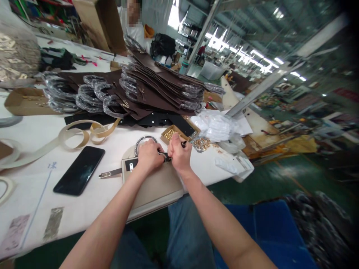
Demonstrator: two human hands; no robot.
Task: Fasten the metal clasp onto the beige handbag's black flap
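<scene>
My left hand [150, 154] is bent over the top edge of a beige bag panel [158, 186], its fingers closed on that edge. Beside it, a plastic-wrapped round handle [140, 140] curves up from the panel. My right hand [180, 153] is a fist around a tool with a dark handle [183, 143], whose end pokes out above the fingers. Its tip meets a small dark fitting [166, 157] between my hands; the exact contact is hidden. A strap with a metal end [110, 173] sticks out to the left of the panel.
A phone [79, 170] lies left of the panel, with curled tape [73, 135] behind it. Stacked brown panels [157, 86] with wrapped handles fill the back. A small box of brass studs [169, 133] and white plastic bags [213, 125] sit at right. A person [136, 33] is across the table.
</scene>
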